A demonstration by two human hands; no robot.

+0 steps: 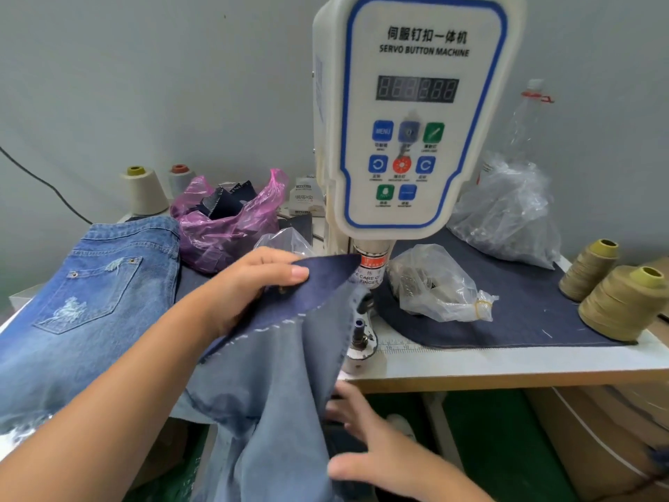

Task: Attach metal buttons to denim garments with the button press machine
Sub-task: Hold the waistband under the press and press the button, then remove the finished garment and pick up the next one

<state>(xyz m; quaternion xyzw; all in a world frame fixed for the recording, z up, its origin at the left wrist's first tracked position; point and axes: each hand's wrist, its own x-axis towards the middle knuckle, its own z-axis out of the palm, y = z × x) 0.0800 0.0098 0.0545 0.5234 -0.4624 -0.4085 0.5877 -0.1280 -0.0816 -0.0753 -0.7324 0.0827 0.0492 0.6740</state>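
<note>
Denim point(275, 364) hangs soft and floppy off the surface point(506, 360) beside the press point(416, 114) — left hand point(249, 280) pinches its folded edge, probably the best hold; right hand point(365, 440) spreads flat beneath.

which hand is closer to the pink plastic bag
Left. The left hand grips dark denim just in front of the pink bag; the right hand is below the table edge.

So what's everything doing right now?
Left hand: pinching the dark denim piece, lifted toward the machine.
Right hand: open, fingers spread against hanging cloth.
Button machine: display blank.
Clear bag: tied shut with a rubber band.
Pink bag: open.
Jeans: lying flat.
</note>
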